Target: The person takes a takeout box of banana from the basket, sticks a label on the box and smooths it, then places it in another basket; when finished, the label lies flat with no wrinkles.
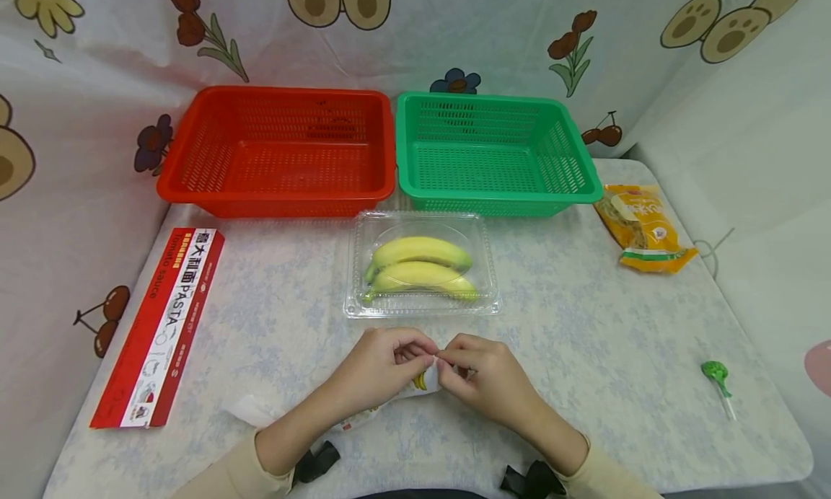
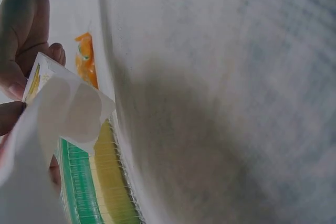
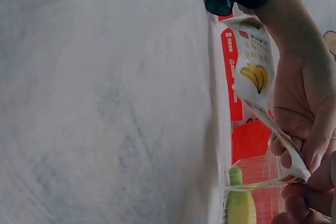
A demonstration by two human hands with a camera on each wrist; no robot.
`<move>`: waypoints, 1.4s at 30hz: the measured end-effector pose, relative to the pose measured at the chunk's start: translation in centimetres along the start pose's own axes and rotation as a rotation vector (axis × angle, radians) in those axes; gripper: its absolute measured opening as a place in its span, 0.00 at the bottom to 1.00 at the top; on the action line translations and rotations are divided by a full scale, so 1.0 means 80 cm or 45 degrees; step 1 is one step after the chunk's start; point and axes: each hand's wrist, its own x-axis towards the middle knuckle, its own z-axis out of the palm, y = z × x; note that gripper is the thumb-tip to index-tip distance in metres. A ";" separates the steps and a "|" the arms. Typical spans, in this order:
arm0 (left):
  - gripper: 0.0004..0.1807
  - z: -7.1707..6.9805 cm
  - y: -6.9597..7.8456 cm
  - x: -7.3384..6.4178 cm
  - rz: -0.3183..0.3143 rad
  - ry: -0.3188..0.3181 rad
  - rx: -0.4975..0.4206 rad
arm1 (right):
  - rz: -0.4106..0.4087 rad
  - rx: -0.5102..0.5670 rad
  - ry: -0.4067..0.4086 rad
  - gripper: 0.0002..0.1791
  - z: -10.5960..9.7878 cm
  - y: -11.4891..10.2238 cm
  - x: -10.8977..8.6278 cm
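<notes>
A white strip of labels printed with bananas [image 1: 420,381] [image 3: 254,72] hangs between my two hands over the table's front middle. My left hand [image 1: 397,360] [image 3: 304,93] pinches it between thumb and fingers. At the same end, my right hand [image 1: 483,375] [image 2: 29,45] pinches it too, fingertips almost meeting the left's. From the left wrist, the strip's pale back [image 2: 39,124] and a bent-out flap show. Just beyond the hands, a clear plastic box [image 1: 422,313] holds two yellow-green bananas [image 1: 422,275]. Whether a label is peeling loose, I cannot tell.
A red basket [image 1: 275,205] and a green basket [image 1: 500,202] stand side by side at the back. To the left lies a red pasta box [image 1: 159,326]. An orange snack bag [image 1: 645,228] and a green lollipop [image 1: 715,371] lie on the right.
</notes>
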 end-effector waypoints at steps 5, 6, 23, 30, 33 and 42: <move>0.09 -0.001 0.001 0.000 0.016 0.002 0.031 | 0.090 0.104 -0.020 0.11 0.000 0.004 -0.004; 0.10 -0.001 0.001 0.000 0.021 -0.001 0.031 | 0.104 0.125 -0.022 0.11 0.000 0.004 -0.005; 0.08 0.003 -0.001 0.000 0.028 0.071 0.105 | 0.154 0.227 0.154 0.10 0.015 0.008 -0.010; 0.04 0.003 0.001 0.000 -0.066 0.138 0.032 | 0.075 0.253 0.202 0.11 0.019 0.005 -0.010; 0.04 0.001 -0.001 0.000 -0.072 0.147 0.002 | 0.022 0.346 0.181 0.12 0.016 0.005 -0.010; 0.06 -0.002 -0.004 0.000 0.023 0.019 -0.027 | 0.104 0.284 -0.005 0.18 -0.001 0.018 -0.008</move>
